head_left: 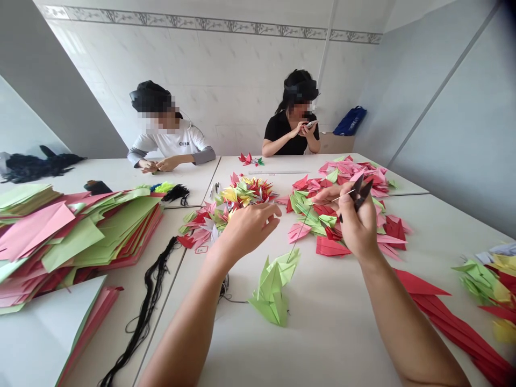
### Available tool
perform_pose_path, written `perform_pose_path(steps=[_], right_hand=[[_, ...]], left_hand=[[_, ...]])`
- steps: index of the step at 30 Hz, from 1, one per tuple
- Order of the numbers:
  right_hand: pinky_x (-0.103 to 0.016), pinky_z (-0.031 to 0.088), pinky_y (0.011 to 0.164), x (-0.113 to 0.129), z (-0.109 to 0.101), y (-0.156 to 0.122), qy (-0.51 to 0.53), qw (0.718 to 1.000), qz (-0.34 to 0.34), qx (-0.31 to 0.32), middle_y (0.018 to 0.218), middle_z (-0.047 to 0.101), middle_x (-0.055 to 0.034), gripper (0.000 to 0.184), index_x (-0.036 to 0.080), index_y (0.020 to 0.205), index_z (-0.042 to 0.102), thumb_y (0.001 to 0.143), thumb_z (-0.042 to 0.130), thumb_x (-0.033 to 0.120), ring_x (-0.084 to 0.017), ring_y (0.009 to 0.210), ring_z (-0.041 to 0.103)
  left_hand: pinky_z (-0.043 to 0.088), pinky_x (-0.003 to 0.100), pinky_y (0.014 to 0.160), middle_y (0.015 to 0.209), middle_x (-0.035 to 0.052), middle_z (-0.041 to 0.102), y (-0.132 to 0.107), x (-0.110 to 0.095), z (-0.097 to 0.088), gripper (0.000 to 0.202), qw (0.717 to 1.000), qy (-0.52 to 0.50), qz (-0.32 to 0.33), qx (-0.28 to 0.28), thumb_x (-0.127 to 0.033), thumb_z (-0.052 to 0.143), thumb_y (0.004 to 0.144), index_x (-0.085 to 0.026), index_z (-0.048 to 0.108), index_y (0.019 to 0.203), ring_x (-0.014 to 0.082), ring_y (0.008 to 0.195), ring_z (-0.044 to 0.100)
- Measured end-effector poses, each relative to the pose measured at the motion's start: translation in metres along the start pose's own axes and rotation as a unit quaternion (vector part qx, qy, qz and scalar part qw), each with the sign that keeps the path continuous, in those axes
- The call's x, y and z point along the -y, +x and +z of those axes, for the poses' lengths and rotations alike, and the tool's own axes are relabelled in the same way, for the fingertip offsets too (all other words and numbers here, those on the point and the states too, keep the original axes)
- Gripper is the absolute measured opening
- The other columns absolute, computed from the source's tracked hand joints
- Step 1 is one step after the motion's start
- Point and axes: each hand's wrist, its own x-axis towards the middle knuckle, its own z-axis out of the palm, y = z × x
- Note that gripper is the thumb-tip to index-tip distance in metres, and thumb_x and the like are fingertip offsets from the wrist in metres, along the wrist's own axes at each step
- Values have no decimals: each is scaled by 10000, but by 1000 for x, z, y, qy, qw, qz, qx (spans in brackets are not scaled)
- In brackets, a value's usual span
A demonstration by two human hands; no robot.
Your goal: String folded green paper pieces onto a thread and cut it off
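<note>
My right hand (358, 220) is closed around dark thread snips (360, 194), with a thin needle (342, 197) between its fingers. A dark thread (302, 228) runs from that hand down to several light-green folded paper pieces (274, 290), which are strung together and stand on the table in front of me. My left hand (255, 223) hovers with loosely bent fingers beside a heap of colourful folded paper pieces (250, 192), and nothing shows in it. Beyond my right hand lies a pile of green, pink and red folded paper (318, 212).
Stacks of coloured paper sheets (92, 231) fill the left side. A bundle of black thread (151, 301) trails along the table seam. Red folded strips (451, 322) lie at the right. Across the table sit two people, one in a white shirt (171, 140), one holding a phone (312, 124).
</note>
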Motion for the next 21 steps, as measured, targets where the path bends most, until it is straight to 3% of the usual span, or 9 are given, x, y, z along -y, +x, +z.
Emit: perform_pose_path(steps=[4, 8, 12, 17, 21], right_hand=[[-383, 590, 818, -12, -10, 4, -81, 995, 27, 52, 993, 721, -53, 206, 253, 980, 462, 1052, 472, 446, -204, 908, 700], [-378, 581, 754, -56, -26, 8, -241, 955, 143, 92, 1096, 704, -94, 226, 248, 990, 437, 1051, 392, 461, -219, 875, 704], [-349, 561, 656, -102, -34, 4, -273, 926, 220, 142, 1058, 694, -107, 179, 238, 954, 454, 1022, 384, 388, -219, 783, 707], [-336, 514, 687, -129, -29, -9, -330, 887, 253, 199, 768, 603, -22, 181, 246, 827, 419, 984, 418, 336, -210, 731, 629], [-349, 483, 763, -136, -27, -15, -376, 863, 251, 225, 771, 539, -12, 172, 252, 799, 374, 968, 406, 266, -213, 796, 582]], left_hand=[[360, 270, 582, 995, 26, 759, 2, -1, 7, 265, 1000, -4, 8, 22, -262, 436, 1012, -221, 693, 1066, 178, 742, 665], [369, 278, 587, 1034, 54, 757, 5, 3, 11, 298, 999, 26, 6, 42, -259, 406, 1012, -207, 697, 1054, 192, 753, 672], [355, 284, 574, 958, 68, 751, 7, 9, 13, 308, 997, 55, -10, 49, -270, 410, 1015, -195, 709, 1004, 204, 738, 667], [363, 275, 572, 956, 70, 746, 8, 12, 13, 299, 997, 58, -10, 56, -269, 421, 1014, -193, 709, 987, 202, 747, 668], [344, 271, 564, 963, 76, 747, 7, 10, 10, 301, 996, 63, -13, 59, -262, 418, 1015, -186, 709, 1002, 203, 748, 669]])
